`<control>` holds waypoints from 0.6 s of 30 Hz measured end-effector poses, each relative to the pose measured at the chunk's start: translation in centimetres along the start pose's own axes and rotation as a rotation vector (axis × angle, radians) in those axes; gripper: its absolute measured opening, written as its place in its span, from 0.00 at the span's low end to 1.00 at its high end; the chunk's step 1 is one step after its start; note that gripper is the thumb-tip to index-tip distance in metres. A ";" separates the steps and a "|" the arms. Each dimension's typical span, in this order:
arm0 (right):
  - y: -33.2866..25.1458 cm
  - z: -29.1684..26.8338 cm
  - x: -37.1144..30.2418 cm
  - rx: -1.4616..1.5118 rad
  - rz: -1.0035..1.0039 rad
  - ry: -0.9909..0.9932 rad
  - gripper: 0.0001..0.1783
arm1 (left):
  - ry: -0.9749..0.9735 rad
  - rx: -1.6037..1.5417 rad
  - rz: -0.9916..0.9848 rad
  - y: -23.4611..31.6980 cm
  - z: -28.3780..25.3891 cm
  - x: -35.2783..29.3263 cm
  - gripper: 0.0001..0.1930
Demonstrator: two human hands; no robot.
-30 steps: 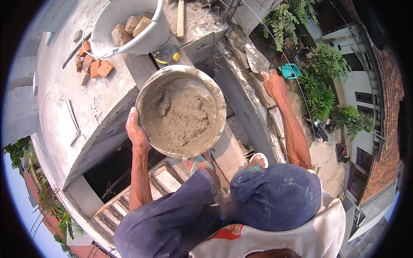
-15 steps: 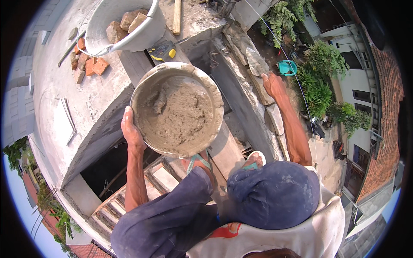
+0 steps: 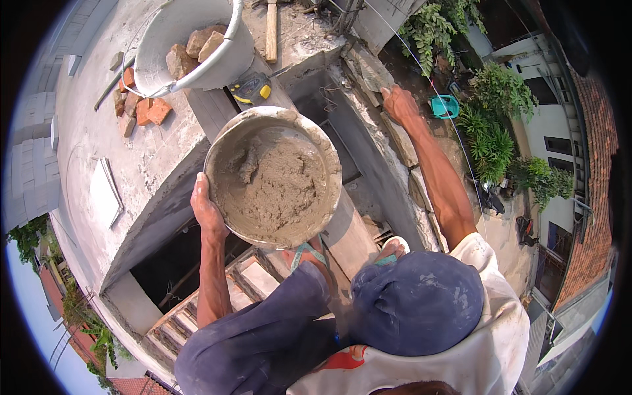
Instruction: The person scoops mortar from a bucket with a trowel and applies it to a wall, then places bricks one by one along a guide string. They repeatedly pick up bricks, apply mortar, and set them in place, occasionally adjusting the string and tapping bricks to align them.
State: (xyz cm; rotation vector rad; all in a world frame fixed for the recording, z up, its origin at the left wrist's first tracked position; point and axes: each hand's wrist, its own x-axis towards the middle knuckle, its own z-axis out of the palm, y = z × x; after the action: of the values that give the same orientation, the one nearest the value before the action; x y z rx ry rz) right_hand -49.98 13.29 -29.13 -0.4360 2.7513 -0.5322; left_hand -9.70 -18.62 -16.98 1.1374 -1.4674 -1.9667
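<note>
A round basin [image 3: 220, 125] with a pale rim holds wet grey mortar [image 3: 280, 184] and sits in front of my knees. My left hand [image 3: 207, 209] grips its left rim, thumb up along the outer side. My right arm reaches forward on the right to the rough stone wall [image 3: 399, 141]. There my right hand [image 3: 400, 105] is closed, fingers curled at the wall's top edge. Whatever lies under those fingers is hidden.
A white bucket [image 3: 148, 62] with rocks stands ahead on the left, broken bricks [image 3: 157, 110] beside it. Near the basin lie a yellow-black tape measure [image 3: 251, 89] and a wooden-handled tool [image 3: 271, 33]. Planks [image 3: 345, 227] under my feet span deep openings. A string [image 3: 454, 125] runs along the right.
My right hand has moved forward and slightly left along the top of the stone wall. The left hand still holds the basin, and the view has shifted slightly.
</note>
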 end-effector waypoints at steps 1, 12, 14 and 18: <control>0.9 0.1 -0.6 0.022 0.007 0.019 0.30 | 0.006 0.004 0.011 -0.3 -0.1 0.1 0.25; -0.4 5.1 1.5 0.289 0.070 0.024 0.30 | -0.058 -0.014 -0.061 0.7 0.0 -0.2 0.25; -0.6 3.6 1.7 0.127 0.049 -0.008 0.27 | -0.064 -0.020 -0.050 0.5 0.2 -0.2 0.26; -6.0 0.3 -1.2 -0.115 -0.111 -0.061 0.23 | 0.046 0.050 0.039 0.8 -3.4 -1.1 0.25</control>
State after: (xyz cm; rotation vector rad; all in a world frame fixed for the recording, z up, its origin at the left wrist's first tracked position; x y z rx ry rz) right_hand -47.39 8.25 -26.73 -0.6245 2.7195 -0.3816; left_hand -6.44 -20.07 -16.16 1.1584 -1.5119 -1.8751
